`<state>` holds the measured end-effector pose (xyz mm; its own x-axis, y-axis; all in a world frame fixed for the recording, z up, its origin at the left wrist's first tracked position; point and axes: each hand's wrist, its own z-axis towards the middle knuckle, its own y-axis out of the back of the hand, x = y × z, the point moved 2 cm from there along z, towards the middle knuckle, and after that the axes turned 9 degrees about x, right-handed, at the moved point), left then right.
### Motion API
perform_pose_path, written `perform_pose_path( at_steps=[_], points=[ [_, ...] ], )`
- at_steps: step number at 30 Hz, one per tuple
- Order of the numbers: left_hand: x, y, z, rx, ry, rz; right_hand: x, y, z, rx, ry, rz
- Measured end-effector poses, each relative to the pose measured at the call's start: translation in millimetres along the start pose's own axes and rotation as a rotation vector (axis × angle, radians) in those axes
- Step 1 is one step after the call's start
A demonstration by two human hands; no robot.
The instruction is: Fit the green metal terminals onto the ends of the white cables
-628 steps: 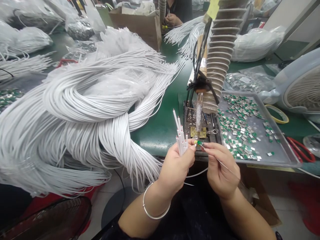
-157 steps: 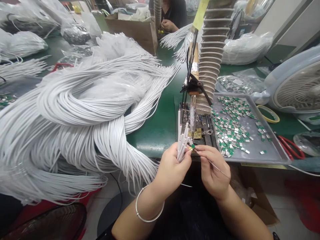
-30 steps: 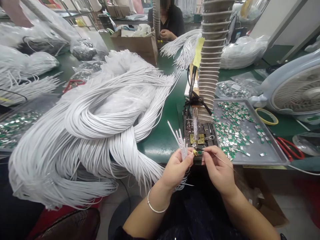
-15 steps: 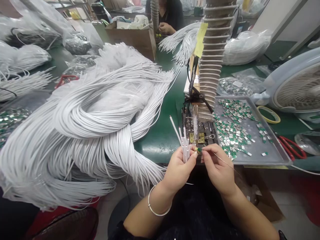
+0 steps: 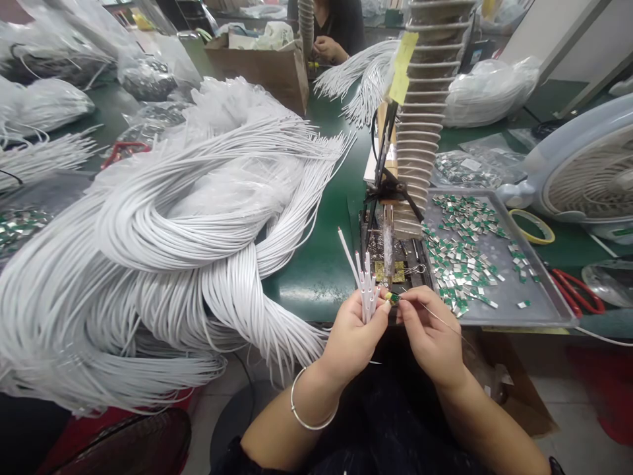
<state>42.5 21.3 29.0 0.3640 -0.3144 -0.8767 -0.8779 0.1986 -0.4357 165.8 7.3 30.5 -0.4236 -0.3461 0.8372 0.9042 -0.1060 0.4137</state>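
My left hand (image 5: 357,330) is closed around several white cables (image 5: 364,290), whose stripped ends point up. At its thumb and fingertips is a small green circuit board (image 5: 393,298), just under the tip of a soldering iron (image 5: 388,247) fixed upright. My right hand (image 5: 435,336) pinches a thin solder wire (image 5: 438,315), its end close to the board. Whether the solder touches the board or the iron is too small to tell. A yellow sponge-like pad (image 5: 390,271) lies behind the fingertips.
Big bundles of white cable (image 5: 163,237) cover the left. At right are a grey tray (image 5: 517,303) of small circuit boards, a fan (image 5: 583,165), red-handled scissors (image 5: 576,290) and a tape roll (image 5: 531,226). A ribbed hose (image 5: 425,119) hangs ahead. A co-worker (image 5: 329,39) sits opposite.
Both hands hold nearly the same pose at the iron, still on the cables, board and solder wire. The view has shifted slightly.
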Motion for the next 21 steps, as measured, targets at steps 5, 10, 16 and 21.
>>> perform_pose_path(
  at_steps=[5,10,16,21],
  points=[
    [0,-0.3,0,-0.002,0.002,0.002,-1,0,0,-0.002,-0.004,0.015],
    [-2,-1.5,1,-0.013,0.009,0.007,-2,0,-1,-0.005,0.011,0.014],
    [-3,-1.4,1,-0.061,0.043,0.061,-3,1,-5,-0.024,0.147,-0.095],
    [-1,0.1,3,-0.105,0.049,0.118,-8,-2,-15,-0.152,0.178,-0.035]
  ],
)
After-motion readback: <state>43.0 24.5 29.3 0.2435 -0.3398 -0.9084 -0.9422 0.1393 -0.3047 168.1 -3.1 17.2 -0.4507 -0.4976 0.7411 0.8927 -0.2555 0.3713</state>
